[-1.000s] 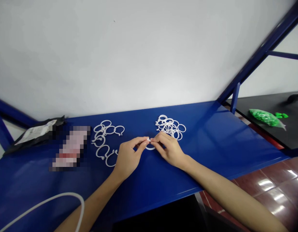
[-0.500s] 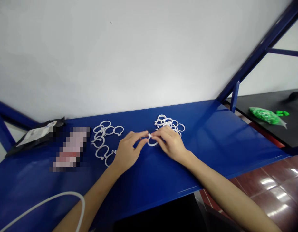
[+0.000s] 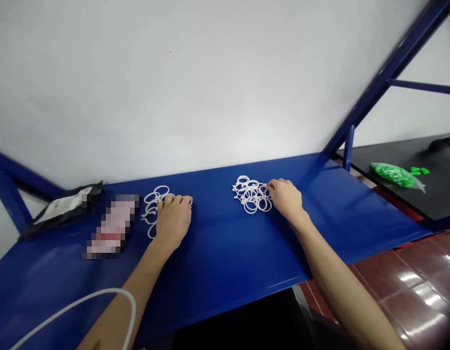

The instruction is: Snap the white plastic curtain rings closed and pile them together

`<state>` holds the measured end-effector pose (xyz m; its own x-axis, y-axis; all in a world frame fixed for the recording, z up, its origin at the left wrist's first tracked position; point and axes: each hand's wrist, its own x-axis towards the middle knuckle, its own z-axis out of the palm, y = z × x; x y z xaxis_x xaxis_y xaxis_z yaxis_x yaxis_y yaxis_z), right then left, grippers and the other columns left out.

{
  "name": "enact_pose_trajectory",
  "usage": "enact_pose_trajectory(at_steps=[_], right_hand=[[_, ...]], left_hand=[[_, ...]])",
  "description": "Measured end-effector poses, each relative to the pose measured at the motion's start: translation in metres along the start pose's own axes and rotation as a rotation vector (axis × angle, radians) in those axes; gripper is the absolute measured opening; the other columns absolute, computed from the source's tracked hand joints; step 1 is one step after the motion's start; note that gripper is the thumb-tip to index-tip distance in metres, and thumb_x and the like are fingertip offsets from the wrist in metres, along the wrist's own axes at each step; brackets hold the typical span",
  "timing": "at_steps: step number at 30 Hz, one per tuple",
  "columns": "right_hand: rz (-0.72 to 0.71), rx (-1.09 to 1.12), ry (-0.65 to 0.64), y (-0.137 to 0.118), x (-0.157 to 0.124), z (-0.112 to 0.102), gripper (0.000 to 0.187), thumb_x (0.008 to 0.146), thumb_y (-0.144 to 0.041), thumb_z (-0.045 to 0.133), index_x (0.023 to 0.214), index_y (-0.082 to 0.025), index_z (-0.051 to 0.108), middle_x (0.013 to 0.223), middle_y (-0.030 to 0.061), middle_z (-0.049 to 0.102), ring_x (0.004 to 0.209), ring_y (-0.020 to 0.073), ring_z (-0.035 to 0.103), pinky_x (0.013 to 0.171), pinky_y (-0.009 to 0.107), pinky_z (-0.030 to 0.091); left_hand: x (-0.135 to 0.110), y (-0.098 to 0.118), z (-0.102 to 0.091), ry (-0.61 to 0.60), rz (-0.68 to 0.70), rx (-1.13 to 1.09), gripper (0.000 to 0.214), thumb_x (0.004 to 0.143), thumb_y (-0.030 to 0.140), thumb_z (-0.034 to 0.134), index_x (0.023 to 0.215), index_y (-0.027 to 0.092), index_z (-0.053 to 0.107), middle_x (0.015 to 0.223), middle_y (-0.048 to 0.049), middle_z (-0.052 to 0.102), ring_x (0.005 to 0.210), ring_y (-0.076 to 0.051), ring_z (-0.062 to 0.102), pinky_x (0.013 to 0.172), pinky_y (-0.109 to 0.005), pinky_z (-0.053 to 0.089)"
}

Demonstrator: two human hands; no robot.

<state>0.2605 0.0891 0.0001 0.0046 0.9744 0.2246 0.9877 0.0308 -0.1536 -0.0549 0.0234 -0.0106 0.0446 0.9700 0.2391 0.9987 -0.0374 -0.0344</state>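
Observation:
Two groups of white plastic curtain rings lie on the blue table. Several open rings (image 3: 151, 198), with knobbed ends, form the left group. My left hand (image 3: 173, 218) bends over it with fingers curled down, and a bit of one ring shows at its fingertips. The hand covers much of that group. Several overlapping rings (image 3: 251, 206) make up the right pile. At its right edge my right hand (image 3: 287, 198) pinches a ring between thumb and fingers; the grip is partly hidden.
A blue table (image 3: 217, 272) meets a white wall. At left lie a black parcel (image 3: 64, 209) and a blurred-out pinkish pack (image 3: 115, 218). A white cable (image 3: 100, 291) loops over the left forearm. Rightward, a black table (image 3: 429, 204) carries a bag of green pieces (image 3: 396, 175).
My hands have parted from a ring held between them. The left has gone left onto the open rings; the right has shifted right, beside the pile. The view has shifted slightly.

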Motion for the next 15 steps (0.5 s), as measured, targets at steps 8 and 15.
enact_pose_trajectory(at_steps=[8, 15], right_hand=[[-0.044, 0.044, 0.229, -0.008, -0.004, -0.005, 0.020, 0.099, -0.024, 0.055, 0.098, -0.020, 0.074, 0.093, 0.0111, 0.072, 0.090, 0.0281, 0.059, 0.061, 0.034, 0.042], [-0.597, 0.527, 0.188, -0.051, -0.037, -0.006, 0.017, 0.101, -0.032, 0.055, 0.104, -0.021, 0.069, 0.099, 0.0069, 0.071, 0.095, 0.0227, 0.061, 0.085, 0.038, 0.051]], left_hand=[[-0.002, 0.016, -0.012, 0.040, 0.015, -0.406, 0.022, 0.094, 0.021, 0.050, 0.105, 0.022, 0.069, 0.097, -0.0062, 0.072, 0.098, -0.028, 0.060, 0.093, -0.048, 0.039], [-0.016, 0.038, -0.026, -0.015, 0.119, -0.899, 0.020, 0.096, 0.031, 0.051, 0.102, 0.025, 0.069, 0.098, -0.0013, 0.070, 0.084, -0.016, 0.065, 0.077, -0.031, 0.050]])
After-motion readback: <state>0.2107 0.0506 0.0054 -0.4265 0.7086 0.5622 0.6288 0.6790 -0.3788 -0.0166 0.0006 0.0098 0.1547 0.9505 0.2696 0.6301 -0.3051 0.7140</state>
